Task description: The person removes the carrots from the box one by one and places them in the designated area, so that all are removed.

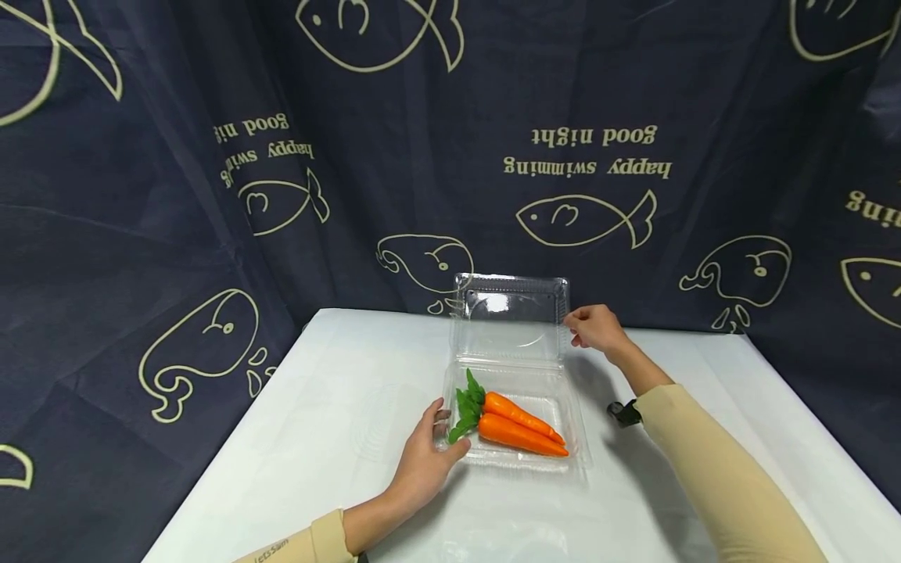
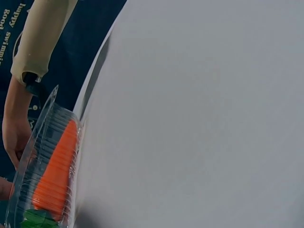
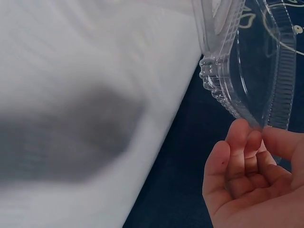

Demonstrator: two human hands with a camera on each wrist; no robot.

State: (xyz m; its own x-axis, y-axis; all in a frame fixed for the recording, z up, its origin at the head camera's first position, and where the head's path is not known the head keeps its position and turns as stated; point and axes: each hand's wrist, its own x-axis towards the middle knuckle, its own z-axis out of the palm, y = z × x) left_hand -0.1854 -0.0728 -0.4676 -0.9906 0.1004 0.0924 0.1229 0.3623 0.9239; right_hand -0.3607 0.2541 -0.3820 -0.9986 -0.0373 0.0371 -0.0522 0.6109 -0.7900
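A clear plastic clamshell container (image 1: 573, 426) sits on the table with its lid (image 1: 510, 332) raised at the back. Two orange carrots (image 1: 522, 435) with green leaves (image 1: 468, 407) lie side by side in the base, leaves to the left. My right hand (image 1: 597, 327) pinches the lid's right edge between thumb and fingertips, as the right wrist view also shows on the lid (image 3: 256, 71). At the base's left side, my left hand (image 1: 425, 457) rests with fingers and thumb spread against the rim near the front corner. The left wrist view catches one carrot (image 2: 56, 173) through the container's wall.
A white-covered table (image 1: 338, 391) carries the container. Behind it hangs a dark blue curtain (image 1: 394, 156) printed with fish and whales. A small black object (image 1: 623, 413) shows at the right sleeve's cuff.
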